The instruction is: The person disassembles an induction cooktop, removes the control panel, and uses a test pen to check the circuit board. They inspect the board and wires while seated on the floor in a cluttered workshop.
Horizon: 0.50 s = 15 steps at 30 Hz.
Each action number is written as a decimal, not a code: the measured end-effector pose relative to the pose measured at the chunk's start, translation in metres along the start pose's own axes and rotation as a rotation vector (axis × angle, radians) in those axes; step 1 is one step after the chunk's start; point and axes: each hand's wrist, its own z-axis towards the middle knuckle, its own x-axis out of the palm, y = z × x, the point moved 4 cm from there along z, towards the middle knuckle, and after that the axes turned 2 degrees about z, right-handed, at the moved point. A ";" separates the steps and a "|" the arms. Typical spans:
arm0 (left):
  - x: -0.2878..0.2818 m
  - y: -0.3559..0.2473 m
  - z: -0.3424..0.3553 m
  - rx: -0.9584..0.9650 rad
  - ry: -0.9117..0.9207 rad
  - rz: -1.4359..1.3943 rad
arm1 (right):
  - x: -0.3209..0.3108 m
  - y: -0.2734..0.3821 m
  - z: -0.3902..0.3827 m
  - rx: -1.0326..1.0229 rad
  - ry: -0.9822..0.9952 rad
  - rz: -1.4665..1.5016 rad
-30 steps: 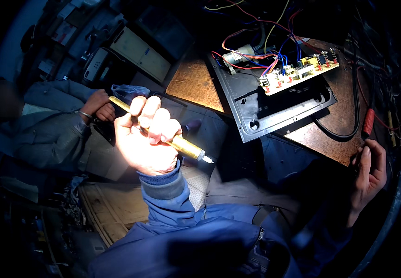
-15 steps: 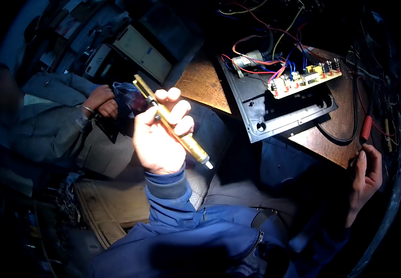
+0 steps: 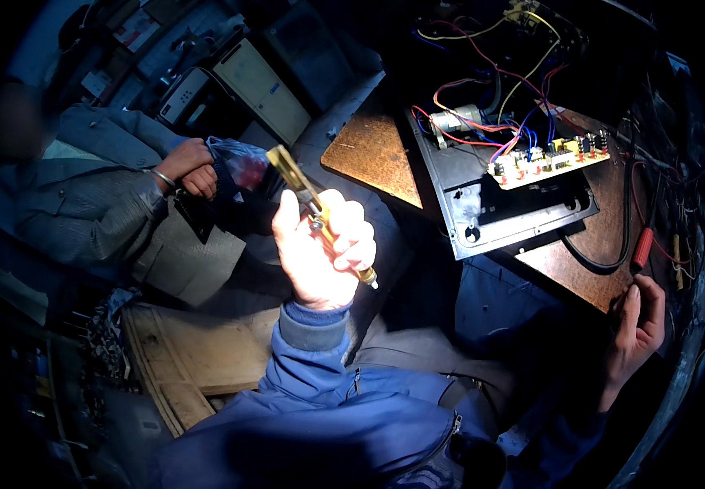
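My left hand (image 3: 324, 253), raised under bright light, is wrapped around a gold-coloured desoldering pump (image 3: 304, 183). Its pale nozzle points down to the right, and its slotted end sticks up past my thumb. My right hand (image 3: 636, 330) is in shadow at the table's right corner, thumb and fingers pressed together. Whatever is between them, if anything, is hidden. Just beyond those fingertips lies a red-handled tool (image 3: 642, 248). On the table, a circuit board (image 3: 550, 166) with red, blue and yellow wires rests tilted on a black panel frame (image 3: 523, 218).
A small cylindrical motor (image 3: 456, 120) sits behind the board. A black cable (image 3: 593, 265) loops over the brown wooden table (image 3: 373, 151). To the left another person (image 3: 99, 187) sits with hands together. A wooden board (image 3: 214, 350) lies lower left.
My left hand has moved right with the pump and turned, its fingers now curled further around the tube. The view has shifted slightly. The right hand stays near the table corner.
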 end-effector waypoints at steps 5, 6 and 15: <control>0.008 -0.005 0.002 0.056 -0.086 0.108 | 0.001 -0.001 -0.001 -0.015 0.003 0.005; 0.009 -0.006 0.003 0.058 -0.095 0.094 | 0.000 -0.002 -0.001 -0.022 0.007 0.005; 0.014 -0.027 0.012 0.214 -0.029 0.132 | -0.003 -0.006 -0.001 -0.032 0.022 0.011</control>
